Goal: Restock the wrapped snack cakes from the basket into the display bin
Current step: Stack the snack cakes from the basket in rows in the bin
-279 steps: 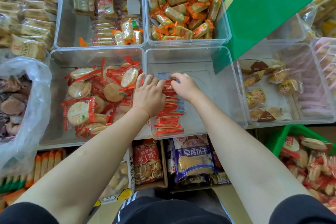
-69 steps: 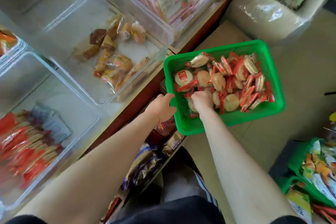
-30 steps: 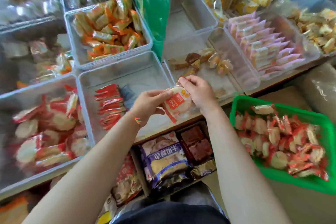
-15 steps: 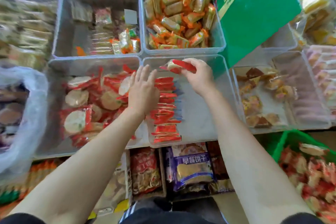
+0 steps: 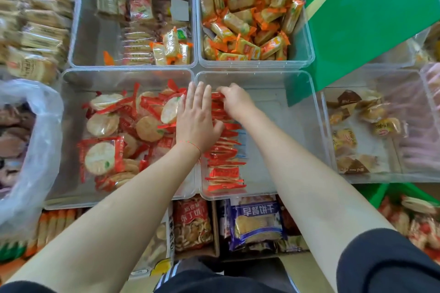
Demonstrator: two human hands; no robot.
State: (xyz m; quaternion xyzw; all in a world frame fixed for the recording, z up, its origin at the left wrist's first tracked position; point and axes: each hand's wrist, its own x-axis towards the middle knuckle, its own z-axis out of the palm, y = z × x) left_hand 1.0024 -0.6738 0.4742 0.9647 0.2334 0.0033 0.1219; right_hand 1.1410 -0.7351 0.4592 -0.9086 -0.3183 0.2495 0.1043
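The clear display bin (image 5: 281,131) sits directly under both hands; most of its floor, to the right of the right hand, is bare. A green basket (image 5: 381,194) with more wrapped cakes lies low and to the right of the right forearm, only partly in view. The row of red-wrapped snack cakes (image 5: 223,162) stands on edge along the bin's left wall, running from the fingertips back toward the wrists.

The left hand (image 5: 196,119) lies flat with fingers straight, pressing the row sideways and grasping nothing. The right hand (image 5: 234,101) has fingers curled at the far end of the row, apparently pinching a cake (image 5: 217,95) into place.

Risks:
- The row is unsupported on its right side. Lifting the left hand early is likely to let the cakes topple.
- A hard push could crush wrappers.
- Cakes may slip over the wall into the neighbouring bin (image 5: 71,150) left of the left hand.
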